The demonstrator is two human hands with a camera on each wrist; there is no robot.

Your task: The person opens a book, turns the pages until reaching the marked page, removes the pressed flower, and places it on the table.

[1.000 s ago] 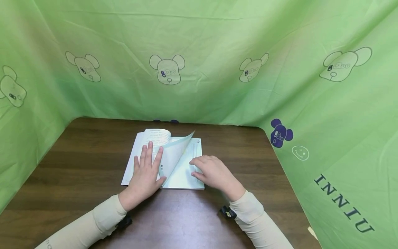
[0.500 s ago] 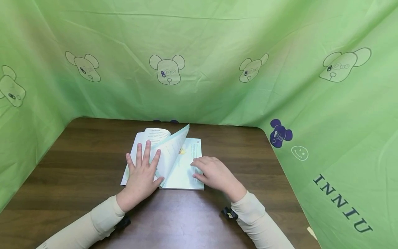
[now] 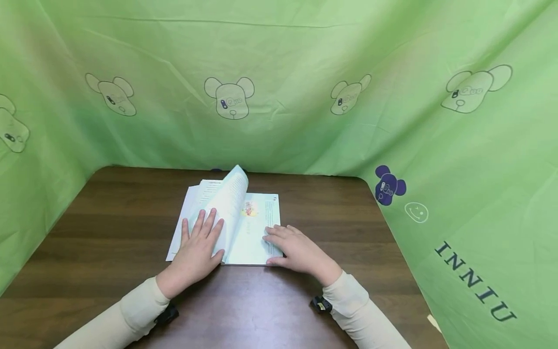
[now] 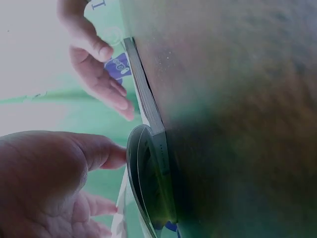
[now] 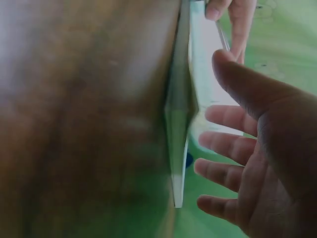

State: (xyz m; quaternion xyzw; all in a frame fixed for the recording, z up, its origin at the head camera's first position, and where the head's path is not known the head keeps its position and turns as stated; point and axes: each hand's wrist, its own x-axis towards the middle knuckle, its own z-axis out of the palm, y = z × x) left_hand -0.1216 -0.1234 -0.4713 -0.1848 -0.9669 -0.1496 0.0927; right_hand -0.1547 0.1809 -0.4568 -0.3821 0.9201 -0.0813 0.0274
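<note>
An open book (image 3: pixel 250 232) lies flat in the middle of a dark wooden table (image 3: pixel 109 218). My left hand (image 3: pixel 198 242) presses on the left-hand pages with straight, spread fingers. Beside its fingers a loose page (image 3: pixel 233 194) stands up and curls leftward. My right hand (image 3: pixel 289 245) rests with relaxed fingers on the lower right corner of the right page, which shows a small coloured picture (image 3: pixel 248 209). The left wrist view shows the book's edge (image 4: pixel 148 124) with my left hand (image 4: pixel 49 183) beside it. In the right wrist view, my right hand (image 5: pixel 247 148) hovers by the book's edge (image 5: pixel 178 124).
A green cloth (image 3: pixel 279 97) printed with bear heads walls the table on the left, back and right. A purple bear print (image 3: pixel 388 186) sits by the back right corner. Bare tabletop lies to both sides of the book and in front of it.
The lifted page has swung from leaning right to standing and curling left, uncovering the picture on the right page. My left hand slid slightly left; my right hand barely moved.
</note>
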